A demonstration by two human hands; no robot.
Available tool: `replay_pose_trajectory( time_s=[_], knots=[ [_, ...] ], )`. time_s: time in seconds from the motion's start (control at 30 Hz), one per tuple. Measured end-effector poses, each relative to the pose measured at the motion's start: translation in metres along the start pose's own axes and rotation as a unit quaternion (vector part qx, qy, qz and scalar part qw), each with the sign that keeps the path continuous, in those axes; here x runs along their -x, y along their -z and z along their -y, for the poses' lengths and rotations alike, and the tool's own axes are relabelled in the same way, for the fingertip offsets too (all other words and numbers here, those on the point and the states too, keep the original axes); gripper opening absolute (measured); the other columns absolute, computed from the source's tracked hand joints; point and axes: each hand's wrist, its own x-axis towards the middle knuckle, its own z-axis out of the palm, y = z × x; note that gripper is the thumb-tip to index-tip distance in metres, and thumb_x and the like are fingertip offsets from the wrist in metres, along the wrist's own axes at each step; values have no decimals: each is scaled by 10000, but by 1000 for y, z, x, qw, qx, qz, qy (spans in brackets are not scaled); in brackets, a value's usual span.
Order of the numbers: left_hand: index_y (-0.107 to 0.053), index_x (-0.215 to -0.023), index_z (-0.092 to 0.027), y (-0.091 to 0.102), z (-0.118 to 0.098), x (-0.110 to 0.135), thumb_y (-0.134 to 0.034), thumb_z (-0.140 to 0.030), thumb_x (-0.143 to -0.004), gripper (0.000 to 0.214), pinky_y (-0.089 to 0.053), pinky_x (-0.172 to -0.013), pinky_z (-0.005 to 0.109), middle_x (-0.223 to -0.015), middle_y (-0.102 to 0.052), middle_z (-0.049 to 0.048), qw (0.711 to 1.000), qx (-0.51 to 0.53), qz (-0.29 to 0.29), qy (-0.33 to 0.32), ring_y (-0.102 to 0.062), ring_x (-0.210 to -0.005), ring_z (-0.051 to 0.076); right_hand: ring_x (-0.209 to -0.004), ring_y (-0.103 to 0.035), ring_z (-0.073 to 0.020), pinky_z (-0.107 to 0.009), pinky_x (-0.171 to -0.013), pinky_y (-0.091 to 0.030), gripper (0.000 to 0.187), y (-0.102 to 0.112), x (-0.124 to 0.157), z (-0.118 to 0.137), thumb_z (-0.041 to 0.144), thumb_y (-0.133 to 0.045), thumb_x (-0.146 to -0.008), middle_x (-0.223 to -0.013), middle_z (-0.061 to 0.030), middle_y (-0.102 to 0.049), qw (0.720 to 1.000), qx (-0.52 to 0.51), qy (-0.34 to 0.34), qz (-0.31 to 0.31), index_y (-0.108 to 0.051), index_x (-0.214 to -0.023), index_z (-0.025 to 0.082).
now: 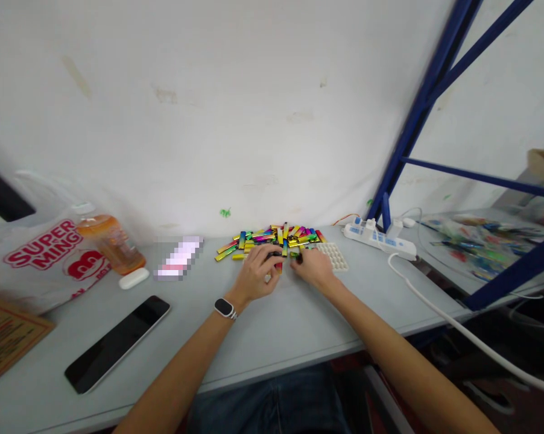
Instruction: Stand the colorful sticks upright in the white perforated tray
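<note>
A heap of small shiny sticks (272,236) in yellow, pink, blue and green lies on the grey table (272,325) against the white wall. My left hand (256,273), with a smartwatch on its wrist, is curled at the heap's near edge, fingers closed round a small dark and red piece (277,263). My right hand (312,267) sits just to the right, fingers pinched on a small dark piece (298,258). A white perforated tray (334,255) lies under and beside my right hand.
A black phone (117,342) lies at the front left, with a white earbud case (134,278), an orange bottle (111,239) and a printed plastic bag (37,259) behind it. A white power strip (379,239) with cable runs right. A blue metal frame (417,120) stands at the right.
</note>
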Motion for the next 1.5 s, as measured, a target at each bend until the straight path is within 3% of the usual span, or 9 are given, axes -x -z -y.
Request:
replay_pose_trajectory(
  time_s=[0.2,0.3,0.4,0.53,0.7,0.9,1.27,1.4,1.5],
  knots=[
    [-657,-1103,-238,3,-11,1,-555,-105,-844,308,-508,-979,456,-1181,-689,86,999,-3,40,12,-627,-1111,256,-783,-671,-219,-283,-670,-396,233,-3,26,-10,354,-522,-942,-820,-62,-742,997,-30,42,-48,-698,-875,217],
    [-657,-1059,-227,4,-9,1,-572,-126,-863,236,-519,-930,435,-1096,-696,84,1000,1,24,20,-640,-1030,244,-925,-639,-228,-286,-730,-415,212,-13,30,-9,380,-581,-905,-986,-75,-723,995,-43,64,-64,-674,-1009,220],
    [-642,-1033,-216,6,-3,5,-558,-97,-860,226,-519,-943,431,-1056,-677,81,998,17,-34,45,-625,-1030,236,-1143,-554,-277,-334,-891,-421,413,-21,23,-4,391,-633,-860,-1217,-135,-638,991,-24,97,-90,-620,-1223,194],
    [-626,-1017,-211,15,9,11,-516,-75,-859,235,-511,-986,448,-1057,-652,76,991,25,-78,102,-613,-1054,231,-1208,-504,-311,-412,-1016,-364,375,-20,4,1,313,-608,-855,-1232,-154,-613,988,15,154,-24,-662,-1197,170],
    [-634,-973,-210,21,19,15,-497,-67,-845,236,-508,-996,447,-1055,-649,70,989,24,-91,115,-614,-1062,230,-1174,-548,-288,-348,-993,-398,430,-8,-8,-7,166,-660,-747,-1221,-140,-631,973,26,220,58,-687,-1177,146],
    [-636,-927,-211,20,22,15,-482,-30,-831,256,-513,-979,430,-1044,-641,64,989,32,-95,108,-616,-1040,217,-1165,-557,-264,-329,-959,-389,498,-2,-5,-20,-11,-557,-733,-1216,-123,-652,957,76,275,47,-701,-1180,155],
    [-646,-929,-204,22,22,16,-489,-12,-839,263,-505,-968,414,-1043,-639,63,988,41,-92,121,-610,-1045,218,-1093,-549,-299,-381,-919,-352,272,1,8,-15,223,-649,-760,-1080,-126,-679,954,92,284,24,-657,-1027,174],
    [-650,-918,-200,24,21,17,-494,-15,-843,253,-494,-972,421,-1032,-644,61,985,44,-106,126,-615,-1036,218,-920,-621,-252,-340,-831,-394,195,-5,24,-8,145,-545,-798,-923,-91,-707,966,11,254,45,-617,-973,190],
    [-656,-896,-198,27,19,19,-496,-9,-827,257,-496,-965,427,-1005,-647,56,980,51,-135,135,-620,-1019,221,-702,-613,-193,-287,-685,-414,168,-23,42,11,148,-508,-798,-751,-14,-653,957,-201,205,37,-565,-939,218]
  ],
)
